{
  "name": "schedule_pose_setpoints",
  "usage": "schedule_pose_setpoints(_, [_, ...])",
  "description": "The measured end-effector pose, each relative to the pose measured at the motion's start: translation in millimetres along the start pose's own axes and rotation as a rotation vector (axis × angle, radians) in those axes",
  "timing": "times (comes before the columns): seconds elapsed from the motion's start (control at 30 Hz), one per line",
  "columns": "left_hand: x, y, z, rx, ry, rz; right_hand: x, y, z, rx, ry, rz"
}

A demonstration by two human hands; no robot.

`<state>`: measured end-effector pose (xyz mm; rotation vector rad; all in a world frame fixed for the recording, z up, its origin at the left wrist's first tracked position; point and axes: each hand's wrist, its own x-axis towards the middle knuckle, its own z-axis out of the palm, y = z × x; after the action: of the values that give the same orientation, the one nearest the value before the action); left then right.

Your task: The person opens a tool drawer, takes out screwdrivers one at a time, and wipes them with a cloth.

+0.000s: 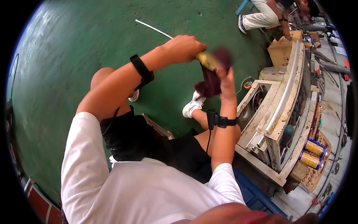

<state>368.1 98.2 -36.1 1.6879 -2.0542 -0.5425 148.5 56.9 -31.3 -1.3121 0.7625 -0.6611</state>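
My left hand (182,48) is closed around a long thin rod tool with a yellow handle (206,61). Its slim pale rod sticks out past the hand to the upper left, and the yellow part shows on the other side, slanting down toward my right hand (228,89). A dark maroon cloth (210,84) is gripped in the right hand, bunched against the yellow handle's end and hanging below it. The cloth's upper part is blurred by motion. I cannot tell the tool's exact kind, and most right-hand fingers are hidden behind the cloth.
On the right stands a worn wooden rack (274,112) with a long pale tube along it. Beyond lie two yellow-and-blue cans (312,159), cables and hand tools. A cardboard box (281,52) and another person (265,16) are at the upper right. The floor (74,48) is green.
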Motion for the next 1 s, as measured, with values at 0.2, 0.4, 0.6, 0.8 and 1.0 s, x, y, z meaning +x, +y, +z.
schedule_pose_setpoints(0.2, [-5.7, -2.7, -5.0, 0.031, -0.095, 0.054, -5.3, 2.6, 17.0, -0.231, -0.052, -0.106])
schedule_pose_setpoints(0.4, [-0.5, 7.0, 6.0, -0.231, -0.019, 0.146, -8.8, 1.8, 38.1, -0.350, 0.211, -0.433])
schedule_pose_setpoints(0.6, [3.4, 2.8, -4.0, -0.251, 0.074, 0.216, -8.5, -9.0, 31.5, -0.222, 0.309, -0.475])
schedule_pose_setpoints(0.8, [-0.2, -0.3, -13.1, -0.263, 0.143, 0.203, -0.8, 1.1, -1.7, -0.093, 0.274, -0.464])
schedule_pose_setpoints(1.0, [-4.0, -5.1, -11.1, -0.138, 0.132, 0.211, -0.2, 6.9, 12.4, -0.046, 0.287, -0.442])
